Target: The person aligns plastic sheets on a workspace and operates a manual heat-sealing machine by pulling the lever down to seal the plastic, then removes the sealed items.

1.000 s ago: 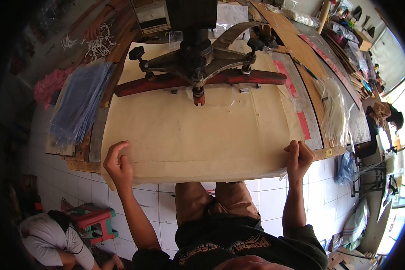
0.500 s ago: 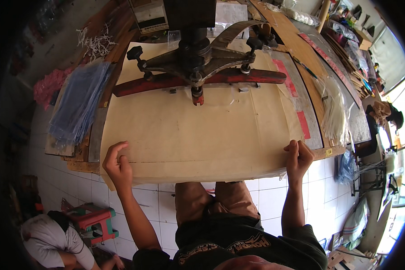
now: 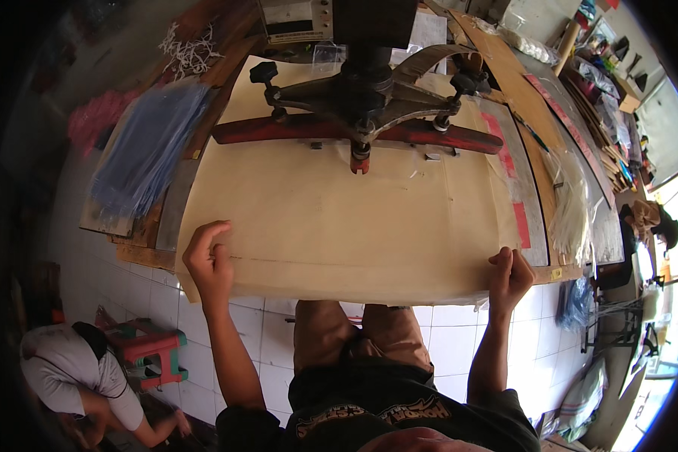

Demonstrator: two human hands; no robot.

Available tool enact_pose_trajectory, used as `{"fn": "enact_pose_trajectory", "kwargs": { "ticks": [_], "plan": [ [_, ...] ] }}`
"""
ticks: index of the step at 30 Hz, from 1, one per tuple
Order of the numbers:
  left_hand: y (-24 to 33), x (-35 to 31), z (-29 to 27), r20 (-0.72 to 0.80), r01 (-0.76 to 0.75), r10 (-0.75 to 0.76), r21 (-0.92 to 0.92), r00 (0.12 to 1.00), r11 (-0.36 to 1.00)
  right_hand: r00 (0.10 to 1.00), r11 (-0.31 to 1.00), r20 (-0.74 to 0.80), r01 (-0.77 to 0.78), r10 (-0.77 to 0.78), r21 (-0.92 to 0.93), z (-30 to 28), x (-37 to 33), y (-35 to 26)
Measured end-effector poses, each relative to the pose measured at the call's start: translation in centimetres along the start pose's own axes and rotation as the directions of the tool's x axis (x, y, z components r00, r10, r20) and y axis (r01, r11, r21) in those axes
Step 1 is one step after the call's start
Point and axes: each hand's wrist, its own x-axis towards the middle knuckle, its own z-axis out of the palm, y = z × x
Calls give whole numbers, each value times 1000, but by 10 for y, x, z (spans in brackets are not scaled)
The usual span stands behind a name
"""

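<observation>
A large beige sheet (image 3: 339, 218) covers the worktable under a press head with a red bar (image 3: 354, 129). My left hand (image 3: 209, 260) grips the sheet's near left corner, thumb on top. At the near right corner my right hand (image 3: 509, 277) pinches the same sheet's front edge, fingers curled. Both hands sit at the table's front edge, far apart.
A stack of blue plastic bags (image 3: 147, 147) lies at the table's left. Clear plastic bags (image 3: 572, 207) hang at the right. A person in a white shirt (image 3: 79, 380) crouches on the tiled floor at lower left beside a small red stool (image 3: 154, 350).
Both hands stay at the sheet's front corners. The left hand has shifted very slightly; the sheet lies much the same.
</observation>
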Motion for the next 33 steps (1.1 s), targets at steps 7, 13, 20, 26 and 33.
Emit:
{"fn": "enact_pose_trajectory", "kwargs": {
  "ticks": [7, 13, 20, 26, 33],
  "plan": [
    [-1, 1, 0, -11, -19, 18, -14, 1000, 1000, 1000, 999, 8, -1, 1, -43, -1, 0, 3],
    [0, 2, -1, -1, -3, 3, -30, 1000, 1000, 1000, 998, 8, -5, 5, -65, 1, 0, 3],
    [-1, 2, -1, 2, -13, 13, -27, 1000, 1000, 1000, 998, 5, -2, 3, -67, 1, 0, 2],
    [3, 2, -1, 2, 17, -17, -36, 1000, 999, 1000, 998, 10, -24, 24, -59, 1, 0, 3],
    [5, 1, -1, 22, 78, -77, -11, 997, 997, 1000, 1000, -7, -18, 17, -24, 3, 0, 1]
  ]
}}
